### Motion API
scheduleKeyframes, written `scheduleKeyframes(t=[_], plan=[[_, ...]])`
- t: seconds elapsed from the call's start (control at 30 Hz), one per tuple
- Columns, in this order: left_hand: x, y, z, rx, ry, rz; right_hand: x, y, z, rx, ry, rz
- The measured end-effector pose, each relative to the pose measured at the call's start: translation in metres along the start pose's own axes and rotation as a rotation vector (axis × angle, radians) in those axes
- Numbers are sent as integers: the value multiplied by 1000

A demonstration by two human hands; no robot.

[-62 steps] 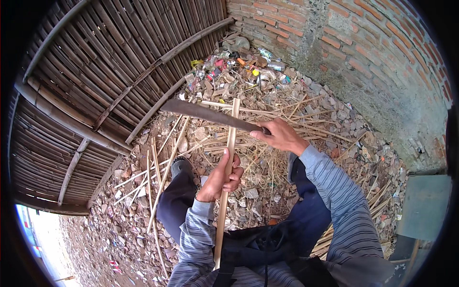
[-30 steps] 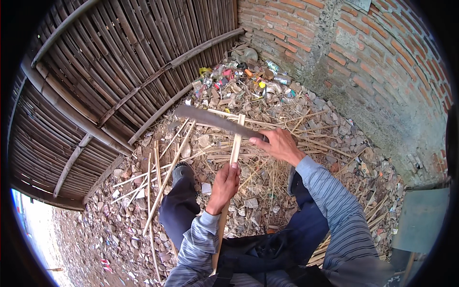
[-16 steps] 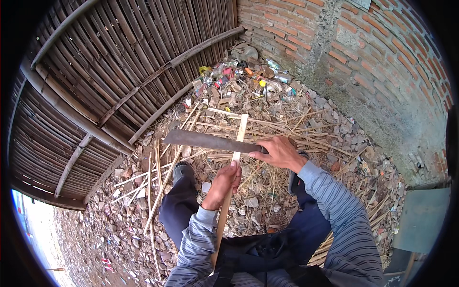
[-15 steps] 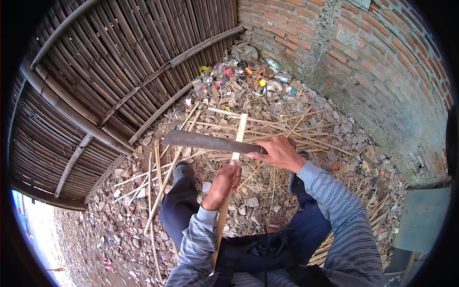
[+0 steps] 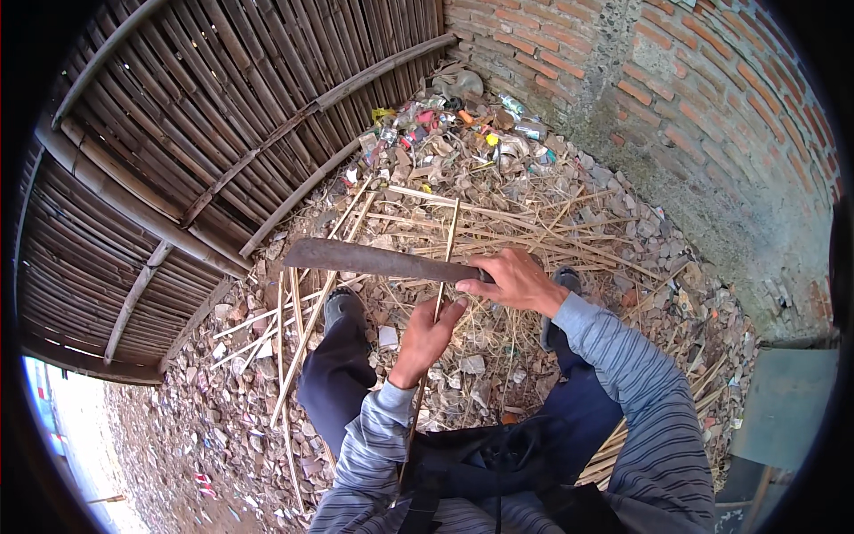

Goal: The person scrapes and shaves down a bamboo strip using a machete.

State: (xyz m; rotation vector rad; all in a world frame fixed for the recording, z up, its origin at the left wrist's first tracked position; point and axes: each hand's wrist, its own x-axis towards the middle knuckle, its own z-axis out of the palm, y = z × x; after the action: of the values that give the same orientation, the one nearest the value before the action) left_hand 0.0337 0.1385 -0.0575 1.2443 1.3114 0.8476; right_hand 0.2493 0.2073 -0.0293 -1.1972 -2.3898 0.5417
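Observation:
My right hand [image 5: 514, 283] is closed round the handle of a machete [image 5: 382, 261]. Its long dark blade points left and lies across a thin bamboo strip [image 5: 452, 233]. My left hand [image 5: 427, 336] grips that strip below the blade, thumb upward. The strip runs from beyond the blade back toward my lap, its narrow edge now facing up. Several cut bamboo strips [image 5: 569, 242] lie scattered on the ground beyond my hands, and more long strips [image 5: 298, 343] lie to the left by my foot.
A bamboo slat wall [image 5: 267, 98] rises at the left and a brick wall [image 5: 703, 133] at the right. Coloured litter [image 5: 454, 125] heaps in the far corner. Rubble [image 5: 231, 436] covers the ground round my shoes [image 5: 345, 311]. A grey-green panel [image 5: 787, 405] stands at the right.
The bamboo strip has turned from its broad pale face to its narrow edge. My left hand has rolled with it, and the machete blade has shifted slightly left.

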Motion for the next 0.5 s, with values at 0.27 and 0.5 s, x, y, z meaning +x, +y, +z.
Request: scheduleKeyframes(t=[0.27,0.5], plan=[[-2,-2,0,222,45,194,1,-11,8,-6,-28,-22],[-2,-5,-2,324,79,204,0,-19,10,-21,-40,26]])
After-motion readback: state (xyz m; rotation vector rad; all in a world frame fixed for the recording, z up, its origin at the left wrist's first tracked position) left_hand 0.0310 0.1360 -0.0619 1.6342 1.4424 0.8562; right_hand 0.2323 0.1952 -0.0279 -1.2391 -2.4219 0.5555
